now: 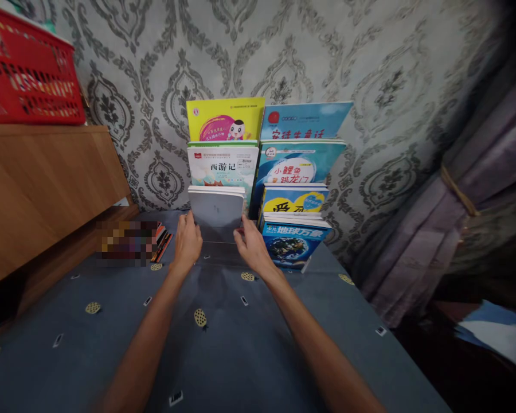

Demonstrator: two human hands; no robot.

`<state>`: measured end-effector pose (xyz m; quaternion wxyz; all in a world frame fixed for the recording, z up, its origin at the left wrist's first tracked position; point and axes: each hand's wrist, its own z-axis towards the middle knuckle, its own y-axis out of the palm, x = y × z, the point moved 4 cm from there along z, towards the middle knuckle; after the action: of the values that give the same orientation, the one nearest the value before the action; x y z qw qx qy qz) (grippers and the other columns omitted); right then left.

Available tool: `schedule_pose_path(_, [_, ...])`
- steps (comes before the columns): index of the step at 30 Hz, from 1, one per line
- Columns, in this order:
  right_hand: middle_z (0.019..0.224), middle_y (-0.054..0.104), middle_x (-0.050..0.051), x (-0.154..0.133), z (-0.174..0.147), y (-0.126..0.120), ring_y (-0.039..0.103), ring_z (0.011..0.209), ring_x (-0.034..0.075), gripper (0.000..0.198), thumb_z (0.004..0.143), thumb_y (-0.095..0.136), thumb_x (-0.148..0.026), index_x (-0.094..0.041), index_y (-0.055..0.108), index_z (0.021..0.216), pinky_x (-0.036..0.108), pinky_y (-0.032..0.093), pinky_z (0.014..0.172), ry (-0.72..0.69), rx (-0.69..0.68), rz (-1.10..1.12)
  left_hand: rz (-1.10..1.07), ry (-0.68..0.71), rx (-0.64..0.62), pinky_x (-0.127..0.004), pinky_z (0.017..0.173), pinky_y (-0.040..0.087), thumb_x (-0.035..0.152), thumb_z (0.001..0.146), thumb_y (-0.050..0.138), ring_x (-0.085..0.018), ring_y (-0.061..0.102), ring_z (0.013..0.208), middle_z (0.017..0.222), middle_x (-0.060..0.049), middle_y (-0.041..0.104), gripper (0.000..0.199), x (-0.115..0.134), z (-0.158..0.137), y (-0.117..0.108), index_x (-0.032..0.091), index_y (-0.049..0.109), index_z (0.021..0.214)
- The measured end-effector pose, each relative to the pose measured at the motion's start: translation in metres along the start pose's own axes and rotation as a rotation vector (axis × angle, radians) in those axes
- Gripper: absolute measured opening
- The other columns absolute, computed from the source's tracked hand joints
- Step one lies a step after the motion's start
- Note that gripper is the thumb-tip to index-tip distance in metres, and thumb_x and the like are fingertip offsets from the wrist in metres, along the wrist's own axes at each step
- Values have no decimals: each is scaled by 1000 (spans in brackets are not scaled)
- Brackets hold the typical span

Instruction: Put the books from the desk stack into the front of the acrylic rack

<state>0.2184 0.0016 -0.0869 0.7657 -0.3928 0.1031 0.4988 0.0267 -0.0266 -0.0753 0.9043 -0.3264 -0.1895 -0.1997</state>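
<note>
A small book with a plain grey cover [217,210] stands upright at the front of the left row. My left hand [189,240] grips its left edge, and the right edge is between the fingers and thumb of my right hand [252,245]. Directly behind it are pale book edges, then a white book with a red logo [223,166] and a tall yellow book [226,119]. Beside my right hand, a blue book with a globe picture [288,248] fronts the right row. Behind that rise a yellow-and-blue book [293,198], a teal book [300,163] and a blue book [307,119].
A blue-grey cloth with pineapple prints [223,355] covers the surface. Left of the rows lies a pile of books [129,244], partly blurred out. A red plastic basket [30,69] sits on a wooden cabinet [47,195]. Patterned wallpaper is behind; a tied curtain [438,212] hangs right.
</note>
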Motion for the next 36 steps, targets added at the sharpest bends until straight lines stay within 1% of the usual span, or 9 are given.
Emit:
schedule_pose_path(6, [119, 62, 18, 0, 0, 1, 66, 95, 28, 58, 94, 45, -27, -15, 39, 150, 51, 55, 91, -14, 8, 9, -29, 2, 18, -51, 97, 48, 9, 87, 44, -31, 58, 106, 104, -12, 55, 35, -3, 1, 0, 19, 54, 120])
schedule_pose_path(9, [118, 63, 19, -1, 0, 2, 67, 94, 29, 59, 93, 45, -27, -14, 38, 151, 51, 55, 90, -13, 12, -6, -34, 1, 26, -49, 96, 49, 9, 86, 44, -30, 58, 104, 102, -11, 55, 32, -4, 1, -1, 20, 56, 114])
schedule_pose_path(12, [115, 66, 21, -2, -1, 5, 68, 95, 30, 59, 94, 44, -27, -11, 37, 150, 51, 55, 90, -6, 1, -36, -9, 1, 17, -49, 94, 50, 9, 86, 44, -30, 57, 104, 102, -12, 55, 30, -4, 1, -1, 19, 56, 111])
schedule_pose_path(15, [108, 69, 22, 0, -4, 10, 69, 96, 32, 61, 93, 44, -28, -5, 36, 149, 50, 55, 89, 34, -27, -84, -9, 12, 20, -49, 94, 50, 9, 86, 45, -30, 58, 103, 101, -11, 55, 28, -4, 2, -1, 19, 56, 109])
schedule_pose_path(19, [96, 72, 22, 3, -7, 16, 70, 94, 33, 65, 93, 43, -30, 2, 33, 149, 47, 55, 86, 71, -52, -126, -20, 5, 29, -48, 94, 50, 9, 85, 45, -30, 58, 103, 100, -11, 56, 28, -5, 3, -2, 20, 57, 107])
schedule_pose_path(21, [94, 73, 21, 5, -8, 18, 70, 93, 32, 65, 94, 43, -30, 2, 32, 149, 45, 55, 85, 68, -50, -131, -20, 4, 26, -48, 94, 50, 9, 85, 45, -30, 58, 104, 101, -11, 56, 28, -5, 3, -1, 20, 57, 108])
schedule_pose_path(26, [98, 74, 18, 8, -8, 19, 71, 95, 30, 66, 93, 45, -30, -6, 30, 153, 41, 55, 85, 28, -12, -106, -52, 27, 34, -48, 94, 50, 8, 85, 45, -30, 59, 103, 100, -11, 56, 29, -6, 3, -2, 19, 58, 108])
schedule_pose_path(32, [106, 72, 24, 8, -9, 19, 71, 98, 32, 67, 93, 45, -31, -1, 31, 151, 44, 55, 86, 89, -46, -128, -58, 18, 10, -48, 95, 49, 8, 84, 45, -29, 58, 103, 101, -11, 56, 31, -7, 3, -2, 18, 57, 111])
schedule_pose_path(36, [106, 71, 24, 5, -9, 18, 70, 98, 33, 68, 94, 44, -33, -1, 28, 152, 46, 55, 88, 97, -79, -130, -46, 5, -16, -49, 94, 50, 7, 84, 45, -30, 58, 103, 102, -12, 56, 32, -6, 3, -2, 17, 57, 111])
